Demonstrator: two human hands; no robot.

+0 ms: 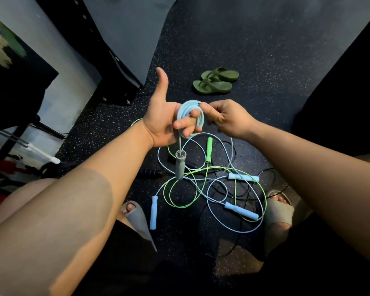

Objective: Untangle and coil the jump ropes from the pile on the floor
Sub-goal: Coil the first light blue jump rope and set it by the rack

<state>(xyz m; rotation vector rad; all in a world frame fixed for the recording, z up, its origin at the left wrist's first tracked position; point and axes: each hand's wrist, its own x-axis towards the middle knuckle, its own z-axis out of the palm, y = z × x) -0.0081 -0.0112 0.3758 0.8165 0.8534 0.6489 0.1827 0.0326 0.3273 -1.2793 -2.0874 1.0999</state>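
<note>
Coiling of one pale-blue rope, in progress. The coil (189, 106) is held above the floor (265, 60), wound round the curled fingers of the left hand (165, 122), whose thumb is raised clear. A grey handle (180, 165) hangs below this hand from the coil's near end. The grip of the right hand (224, 118) is closed: thumb and forefinger are pinched on the rope at the coil's right edge. The pile (207, 170) lies on the floor directly beneath, between the feet; green, pale-blue and black ropes are seen crossed over one another there, with several handles. A pair of green sandals (216, 81) lies well beyond.

The step in hand is judged to be the winding of further turns onto the coil. For the next move, slack would have to be drawn up from the pile and laid as another loop over the left fingers. Snagging at the crossings below is to be expected, so the free length should be fed gently.
</note>
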